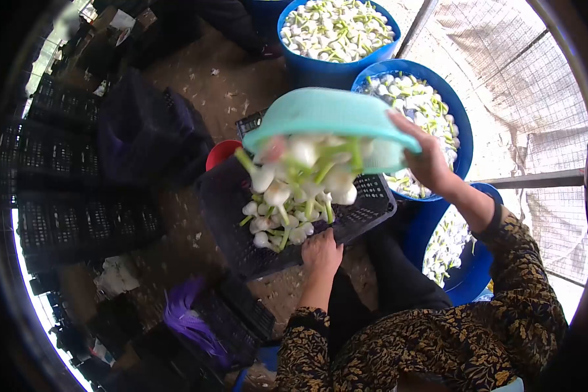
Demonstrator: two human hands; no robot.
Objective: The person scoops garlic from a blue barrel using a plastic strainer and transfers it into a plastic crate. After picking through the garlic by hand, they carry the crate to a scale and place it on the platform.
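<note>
My right hand [424, 153] grips the rim of a teal plastic basket [326, 110], which is tipped over above a black crate [228, 209]. Garlic bulbs [277, 191] with short green stems tumble out of it, some blurred by motion. More bulbs lie heaped inside the crate. With fingers curled over the crate's near rim, my left hand [322, 251] holds its edge. The basket hides the far part of the crate.
Blue tubs of garlic stand at the back [336, 62] and along the right [460, 111]. A red container [222, 153] sits behind the crate. Stacked black crates [88, 219] line the left, and purple strips [193, 320] hang over crates at lower left.
</note>
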